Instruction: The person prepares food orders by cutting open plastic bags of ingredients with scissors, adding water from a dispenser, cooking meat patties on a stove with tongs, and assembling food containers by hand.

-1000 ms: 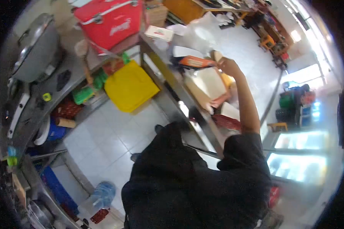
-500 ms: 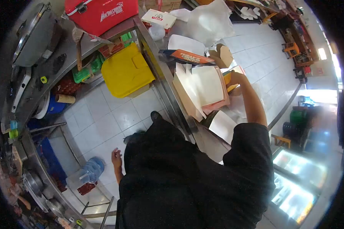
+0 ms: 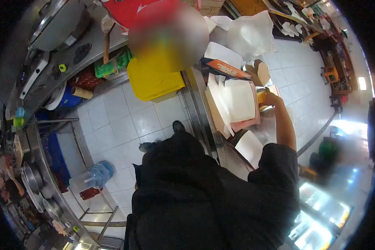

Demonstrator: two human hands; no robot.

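Note:
My right hand [image 3: 271, 99] reaches over the counter on the right, its fingers pressed together at a small yellow item [image 3: 261, 98]; what they grip is too small to make out. Just left of it, white and brown folded boxes [image 3: 241, 100] stand in a stack. Beyond the hand are an open brown carton [image 3: 257, 72] and an orange printed box [image 3: 228, 68]. Nearer my sleeve lies a white-lined dark box [image 3: 248, 148]. My left hand is out of view, hidden by my dark clothing.
A yellow lidded bin [image 3: 154, 81] stands beside the metal counter edge [image 3: 197, 106]. Clear plastic bags [image 3: 251, 35] lie at the back. On the tiled floor is a blue water bottle [image 3: 100, 174]. A blurred patch covers part of the red cooler [image 3: 121, 11].
The view has shifted, so the counter and boxes appear farther right. My left hand has dropped out of sight. A blurred patch now covers the cooler area. My right hand stays at the yellow item.

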